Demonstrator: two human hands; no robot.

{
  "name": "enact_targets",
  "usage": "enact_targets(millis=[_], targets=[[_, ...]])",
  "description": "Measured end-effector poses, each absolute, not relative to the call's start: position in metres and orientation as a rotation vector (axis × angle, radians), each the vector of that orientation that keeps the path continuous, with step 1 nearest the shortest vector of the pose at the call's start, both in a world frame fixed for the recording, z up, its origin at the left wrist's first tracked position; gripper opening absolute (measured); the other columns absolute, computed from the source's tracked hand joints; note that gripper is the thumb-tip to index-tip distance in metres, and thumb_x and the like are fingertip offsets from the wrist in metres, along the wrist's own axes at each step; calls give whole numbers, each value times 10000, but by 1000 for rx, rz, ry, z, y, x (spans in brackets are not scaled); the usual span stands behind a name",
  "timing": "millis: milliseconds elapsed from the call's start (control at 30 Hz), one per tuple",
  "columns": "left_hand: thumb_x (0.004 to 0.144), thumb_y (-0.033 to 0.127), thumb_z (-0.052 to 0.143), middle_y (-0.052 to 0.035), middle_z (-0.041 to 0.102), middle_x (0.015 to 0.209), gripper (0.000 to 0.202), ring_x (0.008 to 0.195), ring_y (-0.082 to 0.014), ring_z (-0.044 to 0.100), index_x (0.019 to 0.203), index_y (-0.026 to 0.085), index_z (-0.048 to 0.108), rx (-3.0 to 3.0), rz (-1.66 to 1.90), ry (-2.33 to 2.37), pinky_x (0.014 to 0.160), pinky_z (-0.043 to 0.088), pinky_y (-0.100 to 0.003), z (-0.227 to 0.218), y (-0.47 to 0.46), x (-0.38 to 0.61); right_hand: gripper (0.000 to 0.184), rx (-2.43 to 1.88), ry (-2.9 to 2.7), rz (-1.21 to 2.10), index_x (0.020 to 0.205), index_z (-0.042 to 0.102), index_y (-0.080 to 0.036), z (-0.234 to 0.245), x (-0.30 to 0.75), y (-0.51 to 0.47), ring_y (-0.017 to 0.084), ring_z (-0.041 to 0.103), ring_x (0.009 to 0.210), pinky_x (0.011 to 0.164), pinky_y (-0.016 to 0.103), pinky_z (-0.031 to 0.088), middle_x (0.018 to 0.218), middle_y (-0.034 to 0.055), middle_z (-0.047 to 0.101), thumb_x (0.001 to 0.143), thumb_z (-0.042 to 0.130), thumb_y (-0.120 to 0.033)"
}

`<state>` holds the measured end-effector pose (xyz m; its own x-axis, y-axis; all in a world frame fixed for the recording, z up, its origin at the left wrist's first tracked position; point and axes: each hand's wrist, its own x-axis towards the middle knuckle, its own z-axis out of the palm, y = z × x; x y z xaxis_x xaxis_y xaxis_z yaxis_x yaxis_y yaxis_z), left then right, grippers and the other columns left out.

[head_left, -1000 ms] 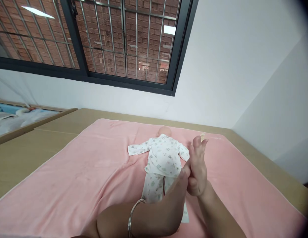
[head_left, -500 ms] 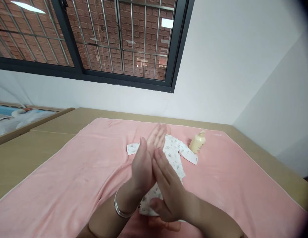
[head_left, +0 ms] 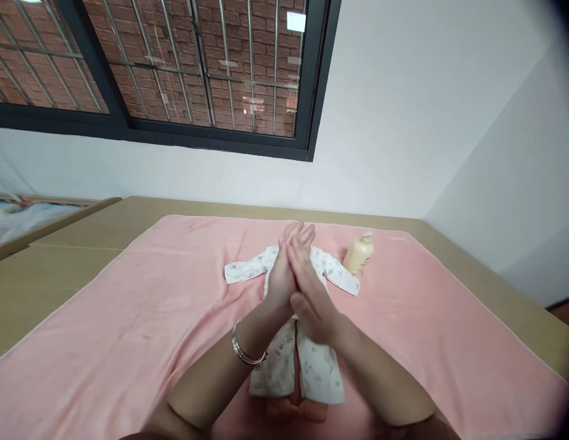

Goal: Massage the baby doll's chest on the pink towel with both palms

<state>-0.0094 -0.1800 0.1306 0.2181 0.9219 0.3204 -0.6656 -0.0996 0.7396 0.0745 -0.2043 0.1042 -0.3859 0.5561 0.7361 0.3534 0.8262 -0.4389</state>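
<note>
Two palms are held together above the doll [head_left: 317, 363].
The left hand [head_left: 280, 281] and the right hand [head_left: 315, 308] are pressed against each other over the doll, fingers stretched out and clamped on nothing visible; whether anything is spread between the palms cannot be told. The doll is laid on the blanket [head_left: 412, 330], its head hidden, with the bottle [head_left: 358, 255] set just beside its sleeve. Palm-rubbing seems to be the step in hand; for any touch on the doll, the palms must be parted first.
</note>
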Motion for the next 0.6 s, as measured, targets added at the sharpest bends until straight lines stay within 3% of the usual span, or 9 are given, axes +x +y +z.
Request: enact_targets(millis=[67,200,267,300,367,433,500,600], targets=[[974,592,199,-42,431,1523,570,1438,-202,364,1415,302,414,1018,1465,355,1226,241,-410,120,-163,0,581,-837,-1844,273,1547,214,-271,100,91,-168,231,103,1515,1249,490,111,1632,12,167,1014,282,-492],[986,542,289,-60,326,1580,532,1439,-181,356,1462,305,297,1097,1741,772,1203,280,-392,81,-95,1,526,-1197,-1543,350,1444,438,-173,78,116,-100,223,411,1399,1177,428,322,1491,107,463,981,382,-415],[987,529,300,-109,393,1539,522,1439,-202,357,1398,228,412,1174,1644,1042,1193,295,-388,56,-61,-4,471,-1283,-1664,350,1367,533,-142,61,117,-80,212,497,1328,1143,377,371,1412,120,551,945,420,-317],[993,519,268,-137,481,1470,523,1391,-217,431,1330,186,490,1218,1585,1116,1177,323,-398,44,-48,-8,444,-1294,-1752,326,1318,581,-134,53,115,-73,208,520,1302,1137,360,374,1374,118,585,920,433,-265],[998,493,247,-163,625,1298,529,1246,-226,576,1226,140,569,1311,1508,1163,1122,395,-408,25,-33,-13,414,-1212,-1981,247,1240,643,-143,37,108,-65,198,534,1278,1131,339,373,1341,96,615,870,461,-182],[994,474,265,-159,677,1194,507,1141,-220,636,1177,131,590,1362,1535,1183,1067,445,-400,11,-29,-16,390,-1181,-2102,147,1189,674,-165,25,102,-61,194,547,1251,1134,349,362,1285,82,652,861,464,-156],[992,451,279,-149,689,1156,474,1111,-213,644,1139,134,600,1391,1590,1202,1049,454,-393,4,-33,-18,370,-1271,-2118,64,1179,680,-168,19,99,-61,203,530,1269,1154,373,328,1288,89,649,888,452,-172],[992,433,287,-127,686,1147,437,1136,-210,622,1074,155,614,1434,1644,1224,1058,439,-386,0,-39,-19,438,-1565,-2062,-11,1318,584,-103,16,96,-69,273,436,1364,1169,452,283,1426,158,528,950,408,-263]])
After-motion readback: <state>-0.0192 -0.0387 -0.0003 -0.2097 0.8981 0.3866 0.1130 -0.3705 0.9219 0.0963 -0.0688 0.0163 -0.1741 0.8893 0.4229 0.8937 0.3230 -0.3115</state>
